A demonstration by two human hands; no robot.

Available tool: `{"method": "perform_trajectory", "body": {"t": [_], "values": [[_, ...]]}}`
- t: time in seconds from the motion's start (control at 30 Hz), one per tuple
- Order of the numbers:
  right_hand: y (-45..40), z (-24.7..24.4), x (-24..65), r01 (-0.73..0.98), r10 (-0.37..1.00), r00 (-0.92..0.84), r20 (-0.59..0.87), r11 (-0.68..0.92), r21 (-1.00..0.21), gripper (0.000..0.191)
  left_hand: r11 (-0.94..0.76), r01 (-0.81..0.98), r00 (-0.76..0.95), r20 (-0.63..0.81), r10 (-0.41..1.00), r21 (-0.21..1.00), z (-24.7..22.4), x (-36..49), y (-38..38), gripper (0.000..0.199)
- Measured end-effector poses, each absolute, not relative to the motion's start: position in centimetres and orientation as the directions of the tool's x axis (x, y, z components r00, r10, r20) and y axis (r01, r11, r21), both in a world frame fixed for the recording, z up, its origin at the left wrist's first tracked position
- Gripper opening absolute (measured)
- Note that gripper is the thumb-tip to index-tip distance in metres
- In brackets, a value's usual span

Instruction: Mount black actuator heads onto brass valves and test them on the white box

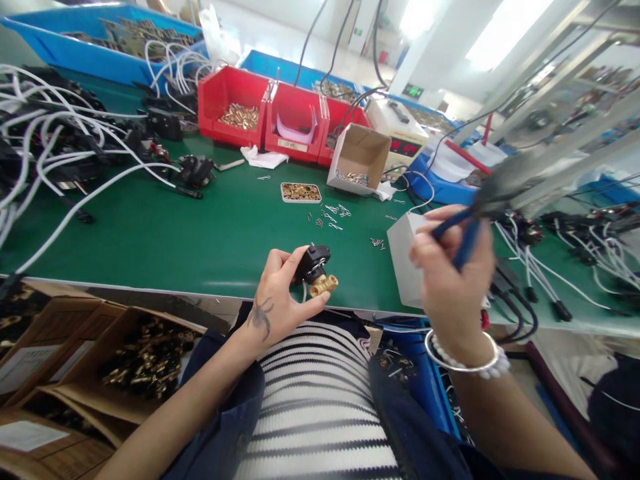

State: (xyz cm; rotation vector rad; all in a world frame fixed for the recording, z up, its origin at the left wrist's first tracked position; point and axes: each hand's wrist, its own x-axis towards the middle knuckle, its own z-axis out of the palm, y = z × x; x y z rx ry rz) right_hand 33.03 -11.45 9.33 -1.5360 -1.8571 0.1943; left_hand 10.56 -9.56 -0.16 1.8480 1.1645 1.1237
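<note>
Near the front edge of the green bench, my left hand (pixel 287 287) is closed around a small valve (pixel 320 273) with a black top and a brass body. The brass end points to the right, by my thumb. My right hand (pixel 455 267), raised over the right part of the bench, grips blue-handled pliers (pixel 467 227). Their jaws are smeared by motion and point up and to the right. Behind that hand stands a grey-white box (pixel 403 260), partly hidden by it. Small clips (pixel 337 213) and pins (pixel 377 243) lie loose beyond the valve.
Black units with white cables (pixel 75 133) are heaped at left, more (pixel 535 233) at right. Red bins (pixel 233 107), a tray of brass pieces (pixel 301 193), a cardboard box (pixel 360 157) and a device with a red display (pixel 400 130) line the back. Cartons (pixel 65 347) stand below left.
</note>
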Motion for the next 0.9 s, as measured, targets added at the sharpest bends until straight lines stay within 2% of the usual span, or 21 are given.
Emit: {"method": "perform_trajectory", "body": {"t": [0.1, 0.13, 0.17, 0.23, 0.3, 0.33, 0.43, 0.47, 0.53, 0.6, 0.63, 0.67, 0.7, 0.77, 0.8, 0.83, 0.9], "values": [[-11.2, 8.7, 32.6, 0.847, 0.955, -0.243, 0.168, 0.294, -0.442, 0.032, -0.378, 0.340, 0.223, 0.316, 0.922, 0.861, -0.3, 10.6, -9.5, 0.070], [-11.1, 8.7, 32.5, 0.847, 0.952, -0.267, 0.152, 0.307, -0.434, 0.027, -0.378, 0.336, 0.222, 0.318, 0.922, 0.862, -0.3, 10.6, -9.5, 0.070], [-11.1, 8.7, 32.5, 0.845, 0.950, -0.222, 0.220, 0.300, -0.442, 0.021, -0.378, 0.332, 0.223, 0.318, 0.922, 0.864, -0.2, 10.5, -9.5, 0.069], [-11.0, 8.8, 32.4, 0.831, 0.893, -0.016, 0.450, 0.262, -0.491, 0.017, -0.376, 0.327, 0.224, 0.316, 0.922, 0.867, -0.2, 10.5, -9.5, 0.069], [-11.0, 8.6, 32.3, 0.820, 0.834, 0.094, 0.544, 0.245, -0.518, 0.022, -0.376, 0.333, 0.229, 0.313, 0.922, 0.864, -0.1, 10.5, -9.5, 0.069], [-11.0, 8.4, 32.2, 0.823, 0.858, 0.046, 0.512, 0.258, -0.506, 0.024, -0.379, 0.337, 0.234, 0.314, 0.920, 0.862, -0.1, 10.6, -9.5, 0.069], [-10.9, 8.2, 31.9, 0.837, 0.937, -0.292, 0.191, 0.347, -0.422, 0.025, -0.394, 0.346, 0.256, 0.318, 0.913, 0.852, -0.1, 10.7, -9.7, 0.071], [-10.9, 8.3, 31.8, 0.839, 0.931, -0.335, 0.142, 0.363, -0.406, 0.025, -0.396, 0.342, 0.263, 0.318, 0.911, 0.852, -0.1, 10.7, -9.7, 0.071], [-10.8, 8.6, 31.7, 0.854, 0.934, -0.239, 0.265, 0.332, -0.401, 0.020, -0.395, 0.332, 0.268, 0.316, 0.910, 0.857, -0.1, 10.8, -9.8, 0.071], [-10.8, 9.0, 31.7, 0.849, 0.847, 0.023, 0.532, 0.264, -0.457, 0.013, -0.386, 0.322, 0.261, 0.311, 0.914, 0.865, -0.1, 10.7, -9.8, 0.071], [-10.8, 9.0, 31.7, 0.839, 0.788, 0.115, 0.604, 0.248, -0.484, 0.012, -0.382, 0.318, 0.257, 0.309, 0.916, 0.868, -0.1, 10.7, -9.8, 0.070], [-10.8, 9.0, 31.8, 0.838, 0.785, 0.117, 0.609, 0.252, -0.485, 0.010, -0.379, 0.316, 0.255, 0.307, 0.917, 0.870, -0.1, 10.7, -9.7, 0.070], [-10.7, 8.9, 31.9, 0.846, 0.836, 0.036, 0.548, 0.267, -0.462, 0.010, -0.380, 0.313, 0.255, 0.308, 0.917, 0.871, -0.1, 10.7, -9.7, 0.069], [-10.7, 8.8, 32.3, 0.861, 0.933, -0.238, 0.270, 0.331, -0.385, 0.016, -0.385, 0.309, 0.259, 0.313, 0.914, 0.870, -0.1, 10.7, -9.7, 0.070], [-10.7, 8.9, 32.6, 0.860, 0.932, -0.327, 0.154, 0.361, -0.360, 0.019, -0.388, 0.308, 0.261, 0.315, 0.912, 0.868, -0.1, 10.8, -9.7, 0.070], [-10.6, 9.0, 32.7, 0.860, 0.928, -0.344, 0.142, 0.372, -0.350, 0.020, -0.391, 0.309, 0.261, 0.318, 0.912, 0.867, -0.1, 10.8, -9.7, 0.070], [-10.6, 9.0, 32.9, 0.872, 0.908, -0.161, 0.387, 0.314, -0.375, 0.014, -0.394, 0.313, 0.259, 0.322, 0.911, 0.864, -0.2, 10.9, -9.7, 0.071]]}}
